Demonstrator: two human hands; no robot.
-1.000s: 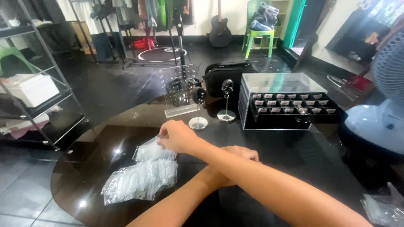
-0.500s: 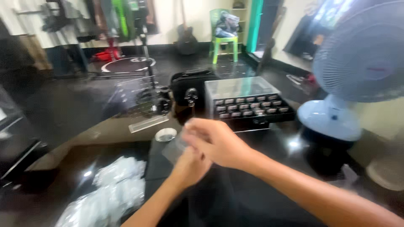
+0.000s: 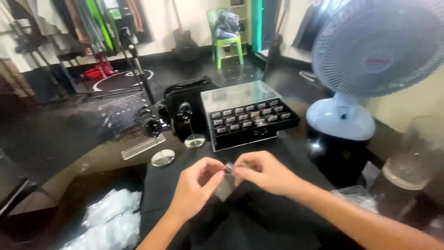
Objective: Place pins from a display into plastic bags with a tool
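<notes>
White desk fan (image 3: 370,55) and lidded black display case (image 3: 249,118) stand on the dark bench (image 3: 296,153). Left hand (image 3: 196,185) and right hand (image 3: 266,171), each grip pinched on a small clear bag (image 3: 226,184) above the bench, apparently opening it; contents indiscernible.

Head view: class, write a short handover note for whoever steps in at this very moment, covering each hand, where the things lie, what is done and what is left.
Left hand: pinches the left edge of a small clear bag.
Right hand: pinches the bag's top right; both grips shut on it, above the black table.
Things: a pile of clear bags lies at the left; a black display case with a clear lid stands behind the hands; a fan stands at the right.
Done: one bag is in hand.
Left: whether the bag holds anything cannot be told.
</notes>
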